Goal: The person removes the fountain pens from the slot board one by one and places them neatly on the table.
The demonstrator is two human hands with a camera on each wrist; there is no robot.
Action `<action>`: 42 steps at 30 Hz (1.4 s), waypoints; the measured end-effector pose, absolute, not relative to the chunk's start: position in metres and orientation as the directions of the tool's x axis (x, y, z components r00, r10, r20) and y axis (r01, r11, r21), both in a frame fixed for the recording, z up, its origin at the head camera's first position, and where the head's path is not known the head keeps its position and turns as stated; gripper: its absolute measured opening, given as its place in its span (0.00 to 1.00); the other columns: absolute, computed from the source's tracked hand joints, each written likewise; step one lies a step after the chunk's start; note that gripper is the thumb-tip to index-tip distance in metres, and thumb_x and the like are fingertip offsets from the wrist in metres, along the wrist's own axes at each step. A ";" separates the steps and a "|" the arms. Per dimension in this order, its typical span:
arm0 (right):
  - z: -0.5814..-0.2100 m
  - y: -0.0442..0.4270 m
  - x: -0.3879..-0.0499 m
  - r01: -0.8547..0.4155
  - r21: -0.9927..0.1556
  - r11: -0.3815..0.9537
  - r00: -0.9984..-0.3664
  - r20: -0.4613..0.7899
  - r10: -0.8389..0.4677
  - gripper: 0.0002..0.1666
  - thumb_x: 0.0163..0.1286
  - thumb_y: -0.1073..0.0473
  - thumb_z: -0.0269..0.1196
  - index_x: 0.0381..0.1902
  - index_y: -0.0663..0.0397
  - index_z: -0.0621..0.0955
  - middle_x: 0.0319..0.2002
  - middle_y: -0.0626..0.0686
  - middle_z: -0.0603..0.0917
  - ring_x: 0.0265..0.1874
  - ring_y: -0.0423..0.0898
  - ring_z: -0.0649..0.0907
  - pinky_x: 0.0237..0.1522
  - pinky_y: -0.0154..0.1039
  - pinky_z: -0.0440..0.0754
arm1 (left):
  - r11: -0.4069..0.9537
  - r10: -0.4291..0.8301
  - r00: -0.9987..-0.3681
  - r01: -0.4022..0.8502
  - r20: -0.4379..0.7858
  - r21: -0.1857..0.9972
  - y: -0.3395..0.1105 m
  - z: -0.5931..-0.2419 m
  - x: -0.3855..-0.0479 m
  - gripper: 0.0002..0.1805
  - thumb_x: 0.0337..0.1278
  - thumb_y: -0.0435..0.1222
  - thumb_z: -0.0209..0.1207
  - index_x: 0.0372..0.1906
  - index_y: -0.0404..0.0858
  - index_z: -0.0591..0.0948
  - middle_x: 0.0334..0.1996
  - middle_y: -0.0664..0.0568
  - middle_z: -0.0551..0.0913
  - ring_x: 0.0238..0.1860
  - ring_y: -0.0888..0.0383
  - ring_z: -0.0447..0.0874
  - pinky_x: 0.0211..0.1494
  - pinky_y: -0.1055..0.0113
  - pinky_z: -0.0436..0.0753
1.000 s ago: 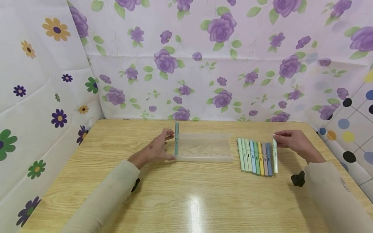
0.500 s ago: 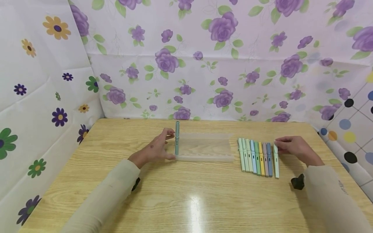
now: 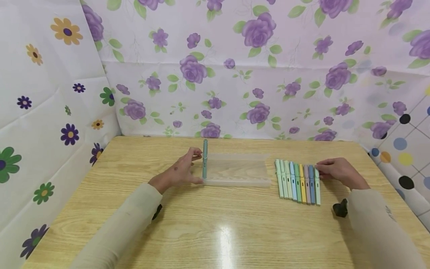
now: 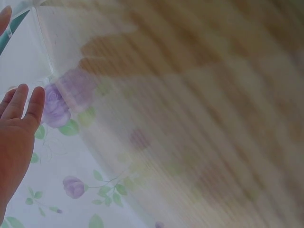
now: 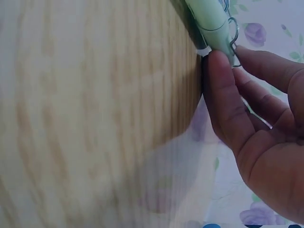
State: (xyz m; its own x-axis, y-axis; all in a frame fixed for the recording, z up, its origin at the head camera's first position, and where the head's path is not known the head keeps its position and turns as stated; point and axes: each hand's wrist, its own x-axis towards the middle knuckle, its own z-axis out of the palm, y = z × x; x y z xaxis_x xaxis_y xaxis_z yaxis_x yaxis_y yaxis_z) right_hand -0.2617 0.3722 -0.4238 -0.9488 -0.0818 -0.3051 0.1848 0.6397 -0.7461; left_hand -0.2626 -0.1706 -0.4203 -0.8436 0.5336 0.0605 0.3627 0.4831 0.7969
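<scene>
My left hand [image 3: 183,170] is at the left end of a clear plastic tray [image 3: 235,183], its thumb by the near corner and its fingers towards the far side. In the left wrist view the fingers [image 4: 33,107] are straight. A teal pen [image 3: 204,168] stands out at that same end of the tray, its cap pointing away from me. With my right hand [image 3: 340,172] I pinch the top of a pale green pen [image 3: 317,190] between thumb and fingers. This pen lies at the right end of a row of several pens, beside a blue pen [image 3: 312,190].
The row of pens runs from pale green ones [image 3: 280,183] through light blue, green and yellow [image 3: 302,188] to mauve, right of the tray. All lie on a wooden table [image 3: 188,224]. A floral sheet [image 3: 228,93] hangs behind its far edge.
My right hand has lowered the pale green pen onto the table and slid it left against the row. The left hand, tray and teal pen have stayed put.
</scene>
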 end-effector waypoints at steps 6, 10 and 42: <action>-0.420 0.367 -0.264 0.207 -0.723 0.660 -0.943 -0.326 -0.062 0.30 0.78 0.54 0.56 0.62 0.78 0.72 0.45 0.60 0.85 0.39 0.44 0.86 0.43 0.40 0.86 | 0.490 0.537 -0.841 0.376 0.067 0.787 -0.170 -0.420 -0.263 0.51 0.44 0.32 0.77 0.68 0.34 0.54 0.69 0.34 0.60 0.73 0.41 0.61 0.70 0.46 0.68; -0.419 0.366 -0.264 0.231 -0.708 0.667 -0.937 -0.347 -0.043 0.28 0.78 0.55 0.56 0.61 0.78 0.73 0.44 0.60 0.85 0.38 0.44 0.85 0.42 0.41 0.86 | 0.489 0.541 -0.839 0.377 0.066 0.787 -0.171 -0.419 -0.263 0.51 0.45 0.32 0.77 0.68 0.34 0.54 0.69 0.34 0.59 0.73 0.40 0.60 0.70 0.45 0.68; -0.376 0.335 -0.265 0.099 -0.826 0.555 -0.979 -0.182 -0.097 0.34 0.76 0.50 0.59 0.66 0.74 0.69 0.56 0.68 0.80 0.44 0.44 0.87 0.53 0.46 0.83 | 0.498 0.537 -0.840 0.387 0.074 0.776 -0.171 -0.419 -0.263 0.51 0.44 0.33 0.78 0.67 0.37 0.55 0.68 0.37 0.61 0.73 0.41 0.61 0.70 0.47 0.69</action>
